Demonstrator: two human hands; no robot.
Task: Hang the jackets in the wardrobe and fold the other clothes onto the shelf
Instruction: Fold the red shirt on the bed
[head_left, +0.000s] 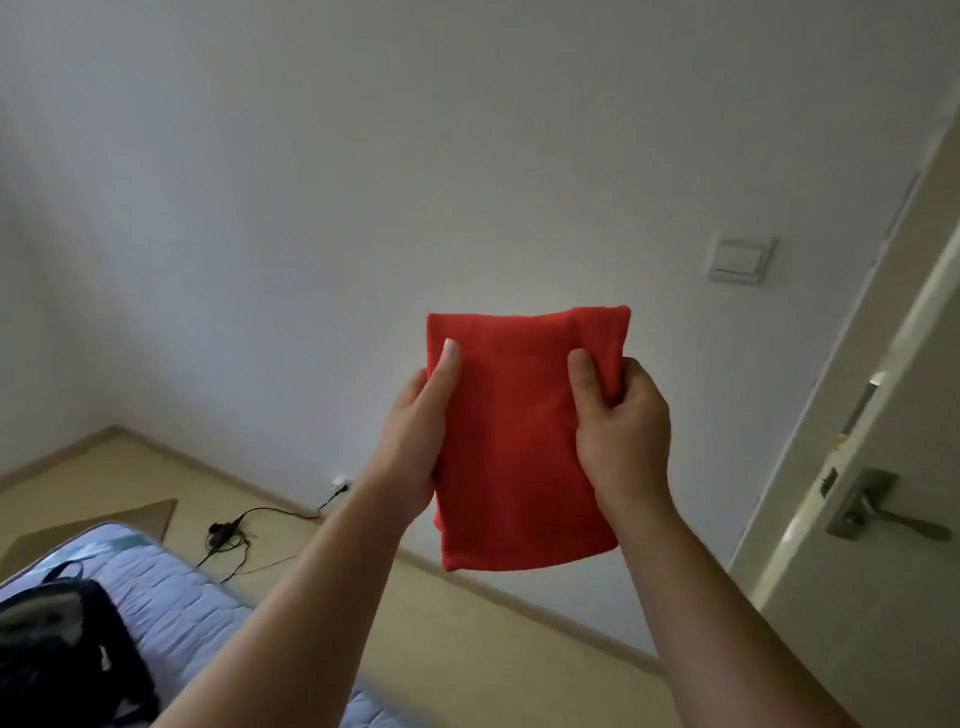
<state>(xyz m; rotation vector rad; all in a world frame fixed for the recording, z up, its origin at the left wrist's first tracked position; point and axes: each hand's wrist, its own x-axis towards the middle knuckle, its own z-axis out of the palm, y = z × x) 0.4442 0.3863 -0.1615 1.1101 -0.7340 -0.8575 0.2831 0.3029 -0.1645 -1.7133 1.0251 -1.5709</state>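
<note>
Left hand (418, 434) and right hand (621, 423) each pinch a side edge of the folded red garment (519, 441) held between them; fingers behind are presumably curled.

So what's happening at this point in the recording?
A person holds a folded red garment up in the air in front of a white wall. The left hand grips its left edge and the right hand its right edge, thumbs on the front. A dark item lies on the mattress at lower left. No wardrobe or shelf is in view.
</note>
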